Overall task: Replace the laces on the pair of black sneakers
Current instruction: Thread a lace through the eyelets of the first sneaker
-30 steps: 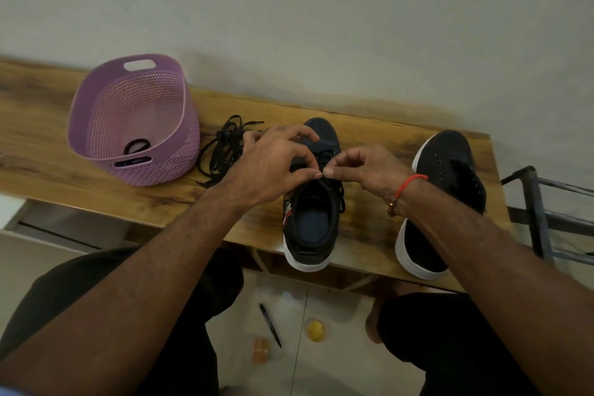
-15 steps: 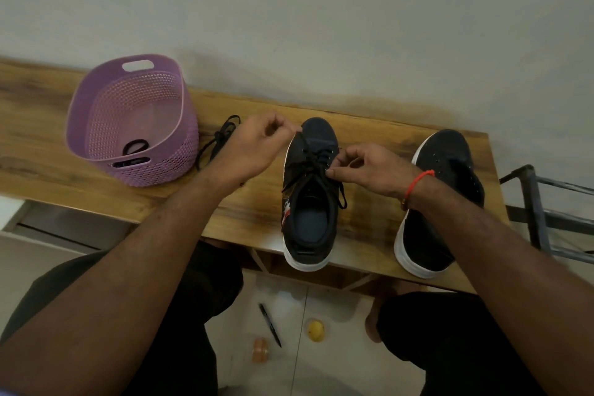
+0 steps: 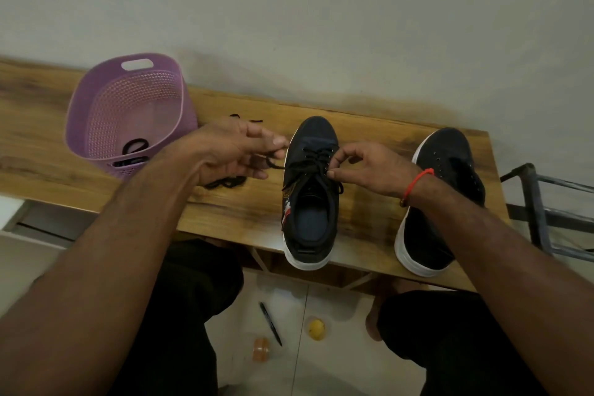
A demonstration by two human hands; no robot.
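My left hand [image 3: 234, 154] pinches the thin black lace [image 3: 310, 159] just left of the black white-soled sneaker [image 3: 310, 202] on the wooden table [image 3: 250, 206]; my right hand [image 3: 369, 170] pinches the lace at its right eyelets (red thread bracelet [image 3: 418, 182] on that wrist). The second black sneaker [image 3: 440, 202], unlaced, sits to the right.

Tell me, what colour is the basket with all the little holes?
The basket is light purple, seen clearly in the head view.
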